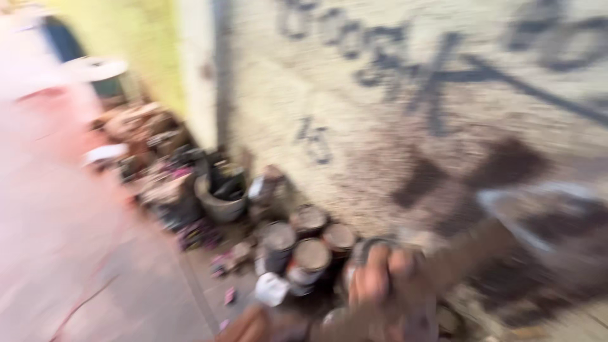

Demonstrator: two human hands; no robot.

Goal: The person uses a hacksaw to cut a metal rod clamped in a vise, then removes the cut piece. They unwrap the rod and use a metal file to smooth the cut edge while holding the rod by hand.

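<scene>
While the picture is very blurry, you can see your right hand low in the view, with its fingers curled over. It seems to be on top of a round tin, but you cannot tell if it is truly gripping it or just resting there. Your forearm runs up and to the right from that hand. A bit of another hand, your left hand, peeks in at the bottom edge, down and to the left of the right one. You cannot tell if it is open or closed, and nothing shows in it.

Just to the left of your right hand stands a bunch of dirty paint tins with round lids, packed close together on the floor. Near them, lower and to the left, lies a small white scrap. Farther up and to the left sits a grey bucket, with a messy pile of junk beyond it. Above your hand rises a pale wall with dark marks painted on it. Far to the left the floor looks pinkish
</scene>
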